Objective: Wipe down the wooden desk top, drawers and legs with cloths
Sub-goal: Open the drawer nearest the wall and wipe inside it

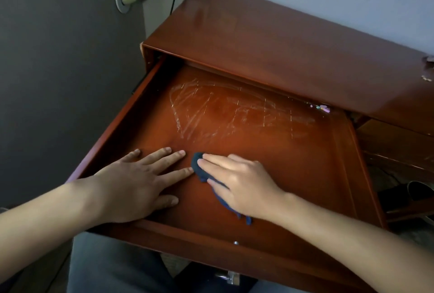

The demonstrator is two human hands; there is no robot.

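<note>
Right hand (pixel 242 182) presses the dark blue cloth (pixel 199 168) flat-fingered on the pulled-out reddish-brown wooden drawer (pixel 234 128), left hand (pixel 138 180) spread beside it; long overlapping strokes should clear those pale streaks.

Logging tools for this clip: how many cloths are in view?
1. A small dark blue cloth lies on the floor of the open reddish-brown wooden drawer, pressed under the right hand, near the left hand. Others may lie outside the frame.
</note>
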